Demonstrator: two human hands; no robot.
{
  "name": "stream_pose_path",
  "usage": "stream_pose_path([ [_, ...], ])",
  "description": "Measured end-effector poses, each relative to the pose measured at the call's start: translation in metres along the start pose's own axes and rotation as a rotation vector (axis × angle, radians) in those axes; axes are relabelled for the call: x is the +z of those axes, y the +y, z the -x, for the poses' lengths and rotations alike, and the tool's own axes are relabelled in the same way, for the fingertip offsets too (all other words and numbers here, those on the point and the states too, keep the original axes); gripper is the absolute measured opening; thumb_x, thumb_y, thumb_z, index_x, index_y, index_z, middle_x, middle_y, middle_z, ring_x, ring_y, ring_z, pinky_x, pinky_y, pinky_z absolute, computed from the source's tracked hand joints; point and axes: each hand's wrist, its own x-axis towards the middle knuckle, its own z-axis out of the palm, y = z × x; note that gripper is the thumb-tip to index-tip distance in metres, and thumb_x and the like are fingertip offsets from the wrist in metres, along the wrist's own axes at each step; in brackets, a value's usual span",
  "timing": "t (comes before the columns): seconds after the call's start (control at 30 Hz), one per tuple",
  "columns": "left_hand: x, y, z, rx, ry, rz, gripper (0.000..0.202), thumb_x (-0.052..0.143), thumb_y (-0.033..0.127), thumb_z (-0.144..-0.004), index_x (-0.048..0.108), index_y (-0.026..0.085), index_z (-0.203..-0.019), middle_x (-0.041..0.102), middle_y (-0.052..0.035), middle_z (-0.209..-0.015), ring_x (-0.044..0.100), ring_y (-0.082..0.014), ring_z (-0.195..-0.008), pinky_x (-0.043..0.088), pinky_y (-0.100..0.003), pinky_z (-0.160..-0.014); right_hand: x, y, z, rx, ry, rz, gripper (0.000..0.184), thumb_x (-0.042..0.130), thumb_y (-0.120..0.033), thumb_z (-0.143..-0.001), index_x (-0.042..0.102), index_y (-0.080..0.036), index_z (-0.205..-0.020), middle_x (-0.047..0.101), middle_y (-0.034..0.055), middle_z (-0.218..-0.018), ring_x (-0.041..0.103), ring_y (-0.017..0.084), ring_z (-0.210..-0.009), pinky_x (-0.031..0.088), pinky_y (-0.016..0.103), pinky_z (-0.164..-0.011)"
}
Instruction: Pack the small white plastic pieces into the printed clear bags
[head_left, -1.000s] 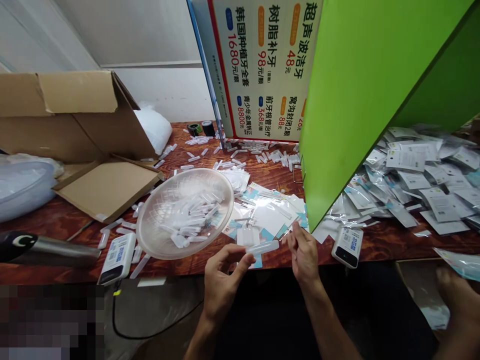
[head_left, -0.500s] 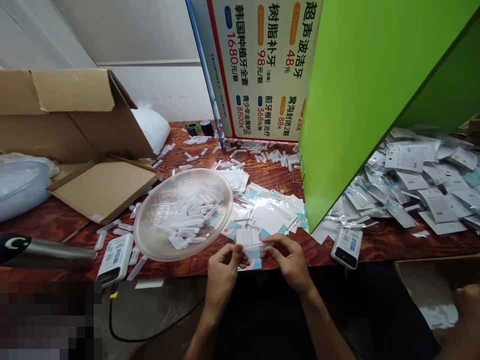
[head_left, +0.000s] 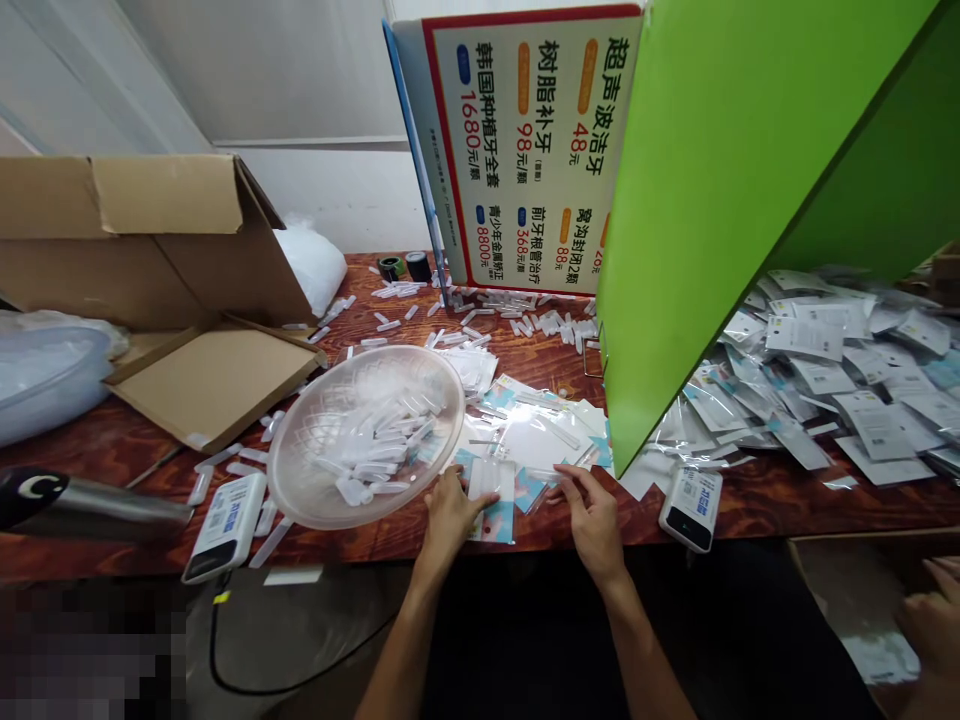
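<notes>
The right hand's [head_left: 596, 520] fingers pinch the end of a clear tube [head_left: 541, 474], ten o'clock from that hand and apparently outside the card packet [head_left: 501, 515] just beside it. The left hand's [head_left: 448, 522] thumb lies over the packet's edge at two o'clock; whether its fingers grip, I cannot tell. Bagged cards [head_left: 862, 400], seemingly done, heap at two o'clock from the right hand; many loose tubes [head_left: 382, 450] lie unpacked in the bowl [head_left: 300, 500] at ten o'clock from the left.
</notes>
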Motion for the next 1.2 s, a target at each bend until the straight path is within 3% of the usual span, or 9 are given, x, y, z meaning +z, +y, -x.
stream_pose_path([
  [0.13,-0.009,-0.013,-0.004,0.064,-0.100,0.255,0.053,0.081,0.041,-0.060,0.064,0.015,-0.103,0.070,-0.0069,-0.098,0.065,-0.0300,-0.098,0.048,-0.038,-0.087,-0.009,0.030,-0.013,0.011,0.141,0.130,0.035,0.058,-0.045,-0.089,0.070,-0.016,-0.105,0.075,0.0109,-0.090,0.074,0.026,-0.078,0.058,0.040,-0.077],
  [0.23,-0.016,-0.012,0.004,0.148,-0.156,0.478,0.056,0.082,0.042,-0.059,0.064,0.015,-0.106,0.070,-0.0090,-0.108,0.064,-0.0305,-0.105,0.049,-0.039,-0.093,-0.006,0.043,-0.022,0.055,0.148,0.065,0.034,0.062,-0.046,-0.085,0.067,-0.017,-0.103,0.076,0.0108,-0.091,0.075,0.027,-0.083,0.059,0.041,-0.080],
  [0.47,-0.039,-0.002,0.032,0.120,-0.555,0.772,0.066,0.086,0.037,-0.060,0.065,0.015,-0.119,0.071,-0.0114,-0.122,0.063,-0.0292,-0.110,0.051,-0.034,-0.090,0.000,0.019,-0.035,0.089,-0.290,-0.122,0.029,0.069,-0.043,-0.084,0.071,-0.016,-0.096,0.073,0.0044,-0.079,0.071,0.019,-0.073,0.058,0.029,-0.068],
  [0.6,-0.045,-0.008,0.039,0.061,-0.650,0.776,0.062,0.088,0.037,-0.059,0.067,0.014,-0.114,0.072,-0.0085,-0.110,0.065,-0.0239,-0.097,0.051,-0.028,-0.078,-0.010,0.012,-0.038,0.063,-0.376,-0.103,0.028,0.066,-0.043,-0.087,0.072,-0.017,-0.096,0.070,0.0012,-0.073,0.066,0.016,-0.068,0.056,0.029,-0.069],
  [0.8,-0.040,-0.010,0.042,0.095,-0.711,0.843,0.065,0.089,0.041,-0.060,0.065,0.013,-0.114,0.069,-0.0059,-0.100,0.062,-0.0198,-0.089,0.045,-0.024,-0.071,-0.007,0.015,-0.025,0.205,-0.573,-0.208,0.034,0.073,-0.048,-0.082,0.068,-0.017,-0.096,0.068,-0.0014,-0.069,0.064,0.014,-0.061,0.052,0.026,-0.059],
  [0.9,-0.036,-0.006,0.042,0.162,-0.704,0.865,0.061,0.086,0.051,-0.066,0.067,0.014,-0.111,0.066,-0.0040,-0.095,0.059,-0.0177,-0.086,0.044,-0.023,-0.072,0.002,0.018,-0.016,0.236,-0.517,-0.240,0.034,0.080,-0.046,-0.076,0.065,-0.017,-0.085,0.065,-0.0035,-0.068,0.058,0.011,-0.057,0.047,0.022,-0.054],
  [1.03,-0.032,-0.003,0.046,0.091,-0.684,0.888,0.056,0.066,0.066,-0.082,0.068,0.013,-0.098,0.062,-0.0013,-0.080,0.051,-0.0120,-0.066,0.038,-0.019,-0.058,0.005,0.023,-0.009,0.158,-0.526,-0.173,0.037,0.083,-0.049,-0.071,0.070,-0.015,-0.073,0.069,0.0023,-0.077,0.060,0.014,-0.068,0.049,0.024,-0.063],
  [1.13,-0.029,-0.002,0.048,0.085,-0.667,0.877,0.057,0.066,0.067,-0.081,0.069,0.012,-0.094,0.061,-0.0012,-0.077,0.048,-0.0110,-0.063,0.036,-0.018,-0.055,0.001,0.026,-0.005,0.118,-0.579,-0.164,0.043,0.071,-0.059,-0.082,0.076,-0.016,-0.078,0.070,0.0067,-0.093,0.061,0.016,-0.076,0.051,0.027,-0.069],
  [1.2,-0.028,-0.002,0.049,0.086,-0.657,0.886,0.057,0.065,0.067,-0.082,0.070,0.012,-0.097,0.063,-0.0026,-0.081,0.049,-0.0118,-0.066,0.037,-0.019,-0.056,-0.001,0.024,-0.002,0.119,-0.570,-0.200,0.054,0.051,-0.066,-0.093,0.077,-0.019,-0.099,0.070,0.0083,-0.103,0.062,0.018,-0.081,0.052,0.030,-0.075],
])
